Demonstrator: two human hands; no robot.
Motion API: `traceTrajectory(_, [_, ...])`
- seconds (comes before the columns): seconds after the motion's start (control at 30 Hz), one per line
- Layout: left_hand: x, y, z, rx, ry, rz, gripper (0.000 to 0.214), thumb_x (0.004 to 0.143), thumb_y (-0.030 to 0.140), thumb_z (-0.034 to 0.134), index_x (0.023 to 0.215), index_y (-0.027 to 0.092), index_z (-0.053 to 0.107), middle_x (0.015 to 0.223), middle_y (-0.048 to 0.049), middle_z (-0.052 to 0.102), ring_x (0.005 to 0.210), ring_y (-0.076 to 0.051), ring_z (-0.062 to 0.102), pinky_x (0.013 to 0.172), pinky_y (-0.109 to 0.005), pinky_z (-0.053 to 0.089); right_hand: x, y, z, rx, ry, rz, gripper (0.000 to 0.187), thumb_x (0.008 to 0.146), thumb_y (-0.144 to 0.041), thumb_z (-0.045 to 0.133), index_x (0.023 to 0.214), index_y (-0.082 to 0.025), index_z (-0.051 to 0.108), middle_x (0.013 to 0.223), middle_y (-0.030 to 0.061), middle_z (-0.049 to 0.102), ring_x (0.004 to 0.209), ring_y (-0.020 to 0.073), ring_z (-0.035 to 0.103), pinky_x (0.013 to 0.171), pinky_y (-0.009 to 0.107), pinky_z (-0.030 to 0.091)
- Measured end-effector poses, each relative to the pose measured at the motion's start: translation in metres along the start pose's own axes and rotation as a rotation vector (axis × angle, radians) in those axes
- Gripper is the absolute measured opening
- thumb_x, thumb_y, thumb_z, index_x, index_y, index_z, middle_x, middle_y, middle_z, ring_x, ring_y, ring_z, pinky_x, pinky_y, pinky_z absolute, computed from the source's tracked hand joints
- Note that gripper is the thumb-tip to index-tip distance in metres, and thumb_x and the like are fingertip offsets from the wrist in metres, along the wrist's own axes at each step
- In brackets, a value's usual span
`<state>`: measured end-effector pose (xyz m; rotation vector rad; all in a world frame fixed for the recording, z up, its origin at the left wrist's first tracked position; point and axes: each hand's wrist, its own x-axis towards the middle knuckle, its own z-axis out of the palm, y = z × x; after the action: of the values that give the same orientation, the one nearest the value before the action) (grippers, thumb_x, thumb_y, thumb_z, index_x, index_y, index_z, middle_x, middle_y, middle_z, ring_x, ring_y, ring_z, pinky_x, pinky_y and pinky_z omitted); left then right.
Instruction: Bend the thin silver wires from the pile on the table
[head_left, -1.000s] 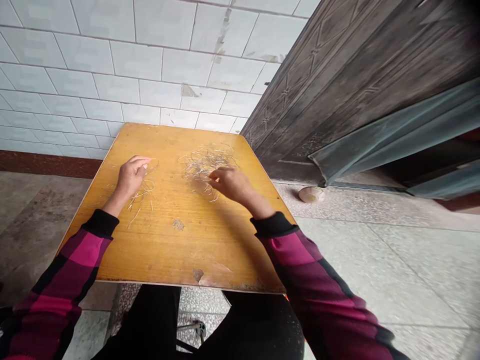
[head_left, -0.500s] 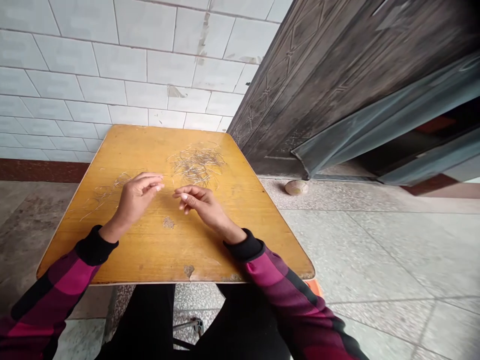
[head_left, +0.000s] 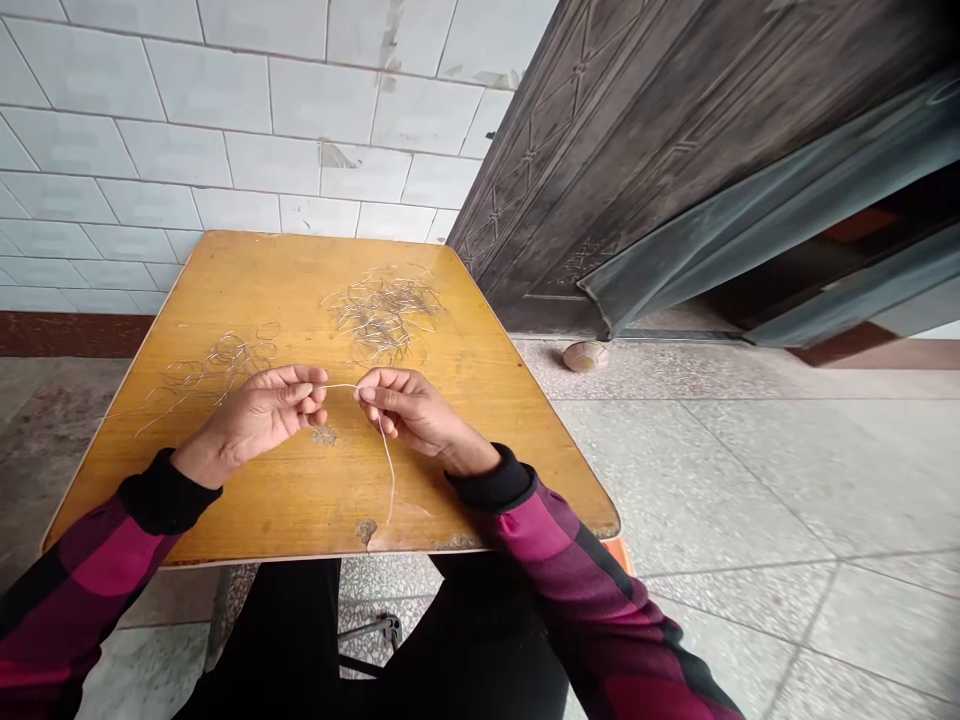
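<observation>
A thin, pale wire [head_left: 389,462] runs between my two hands, above the middle of the wooden table [head_left: 420,480]. My left hand [head_left: 262,412] pinches one part of it between thumb and fingers. My right hand [head_left: 411,408] grips it a short way to the right, and the loose end hangs down in a bend toward the table's front edge. Just behind my left hand lies a loose bunch of wires [head_left: 229,355]. Beyond my right hand is a denser tangled heap of wires [head_left: 386,310].
White tiled wall [head_left: 240,160] stands behind the table. At the right are a dark carved door [head_left: 555,200] and a grey-green curtain [head_left: 720,240]. A rounded stone-like object [head_left: 586,356] rests on the floor by the doorway. The tabletop has chipped patches [head_left: 366,531].
Now a wire shows plainly stretched between my hands, its end hanging below the right one; before, none was clearly visible there. The view has shifted slightly.
</observation>
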<state>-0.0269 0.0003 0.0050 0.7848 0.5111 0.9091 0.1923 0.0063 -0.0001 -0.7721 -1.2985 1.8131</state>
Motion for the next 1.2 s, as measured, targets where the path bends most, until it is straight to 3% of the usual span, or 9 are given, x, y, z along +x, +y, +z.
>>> traceTrajectory(0.1, [-0.003, 0.001, -0.003, 0.034, -0.07, -0.178, 0.031, 0.069, 0.02, 0.082, 0.095, 0.006, 0.073, 0.072, -0.0038, 0.064, 0.057, -0.006, 0.055, 0.058, -0.02, 0.051, -0.003, -0.003, -0.006, -0.104, -0.044, -0.01, 0.023, 0.077, -0.035, 0.074, 0.077, -0.015, 0.064, 0.056, -0.0063, 0.058, 0.038, 0.0011, 0.04, 0.035, 0.016, 0.027])
traceTrajectory(0.2, [-0.006, 0.002, -0.004, 0.128, -0.104, -0.334, 0.026, 0.072, 0.023, 0.081, 0.088, 0.004, 0.074, 0.073, -0.0068, 0.065, 0.052, -0.004, 0.05, 0.049, -0.016, 0.044, -0.006, -0.006, -0.012, -0.227, -0.07, -0.024, 0.021, 0.078, -0.033, 0.074, 0.078, -0.014, 0.065, 0.057, -0.0056, 0.058, 0.04, 0.0016, 0.04, 0.037, 0.016, 0.028])
traceTrajectory(0.37, [-0.009, 0.006, -0.005, 0.208, -0.111, -0.423, 0.024, 0.076, 0.029, 0.078, 0.075, 0.006, 0.071, 0.064, -0.0055, 0.063, 0.042, -0.002, 0.04, 0.037, -0.012, 0.032, -0.009, -0.007, -0.017, -0.38, -0.119, -0.051, 0.019, 0.084, -0.032, 0.068, 0.088, -0.013, 0.068, 0.061, -0.0047, 0.057, 0.045, 0.0024, 0.042, 0.041, 0.017, 0.031])
traceTrajectory(0.53, [-0.009, 0.014, -0.006, 0.203, -0.079, -0.414, 0.015, 0.078, 0.022, 0.073, 0.079, 0.007, 0.071, 0.055, -0.0002, 0.057, 0.037, -0.001, 0.035, 0.034, -0.011, 0.03, -0.011, -0.003, -0.017, -0.515, -0.133, -0.173, 0.027, 0.089, -0.027, 0.061, 0.113, -0.015, 0.068, 0.066, -0.0035, 0.057, 0.053, 0.0047, 0.047, 0.047, 0.018, 0.036])
traceTrajectory(0.63, [-0.007, 0.016, -0.008, 0.167, -0.101, -0.391, 0.016, 0.072, 0.018, 0.077, 0.082, 0.006, 0.072, 0.059, -0.0021, 0.061, 0.04, -0.002, 0.043, 0.038, -0.012, 0.037, -0.012, -0.002, -0.016, -0.62, -0.108, -0.282, 0.029, 0.091, -0.024, 0.056, 0.116, -0.016, 0.069, 0.07, -0.0025, 0.057, 0.054, 0.0051, 0.045, 0.05, 0.02, 0.037])
traceTrajectory(0.8, [-0.004, 0.015, -0.011, 0.103, -0.031, -0.344, 0.014, 0.071, 0.013, 0.079, 0.08, 0.005, 0.072, 0.059, -0.002, 0.061, 0.042, -0.002, 0.048, 0.04, -0.01, 0.039, -0.014, -0.004, -0.009, -0.859, -0.052, -0.425, 0.033, 0.091, -0.019, 0.052, 0.119, -0.018, 0.069, 0.078, 0.001, 0.062, 0.063, 0.0082, 0.048, 0.06, 0.024, 0.04])
traceTrajectory(1.0, [-0.001, 0.011, -0.017, -0.029, 0.034, -0.266, 0.01, 0.072, 0.005, 0.075, 0.08, 0.003, 0.071, 0.064, -0.0042, 0.063, 0.048, -0.004, 0.056, 0.042, -0.01, 0.044, -0.015, 0.004, 0.004, -0.938, 0.008, -0.441, 0.039, 0.091, -0.019, 0.048, 0.126, -0.017, 0.065, 0.076, 0.0016, 0.059, 0.063, 0.0103, 0.047, 0.063, 0.026, 0.04])
traceTrajectory(1.2, [0.001, 0.009, -0.02, -0.108, 0.127, -0.244, 0.012, 0.083, -0.002, 0.059, 0.081, 0.002, 0.07, 0.066, -0.0063, 0.065, 0.046, -0.005, 0.058, 0.042, -0.01, 0.047, -0.017, 0.022, 0.017, -0.83, 0.047, -0.36, 0.047, 0.089, -0.022, 0.05, 0.135, -0.011, 0.056, 0.064, -0.0049, 0.044, 0.056, 0.0088, 0.036, 0.058, 0.025, 0.036])
